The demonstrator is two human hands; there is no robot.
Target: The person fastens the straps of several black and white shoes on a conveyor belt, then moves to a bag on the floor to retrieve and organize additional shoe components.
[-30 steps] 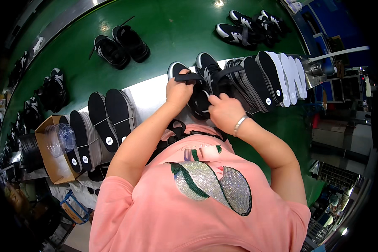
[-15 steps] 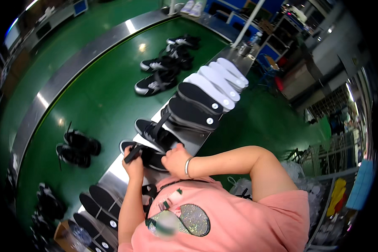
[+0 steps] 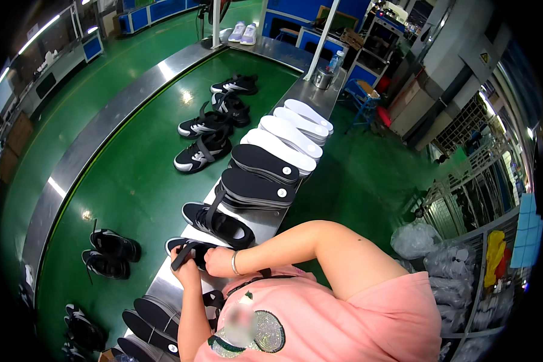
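A black sneaker (image 3: 174,243) with a pale sole edge lies on the metal ledge close to my body, its toe toward the far left. My left hand (image 3: 187,273) is closed round its side, near the loose black strap. My right hand (image 3: 219,262), with a bracelet at the wrist, is closed at the shoe's opening; its fingertips are hidden there. Just beyond stands a second black sneaker (image 3: 214,224) with its strap raised, touched by neither hand. Farther along the ledge lie stacked black insoles (image 3: 259,186), then stacked white insoles (image 3: 283,148).
More black sneakers (image 3: 204,152) sit on the green surface (image 3: 145,181) left of the ledge, with a pair (image 3: 111,252) nearer me. Bundled black insoles (image 3: 154,317) lie beside my left forearm. A metal cup (image 3: 323,78) and bottle stand at the far end. Plastic bags (image 3: 446,265) fill a rack at right.
The view has turned, so the ledge and shoes appear shifted left. My right hand has come closer to my left at the shoe's opening. Both hands remain on the same sneaker.
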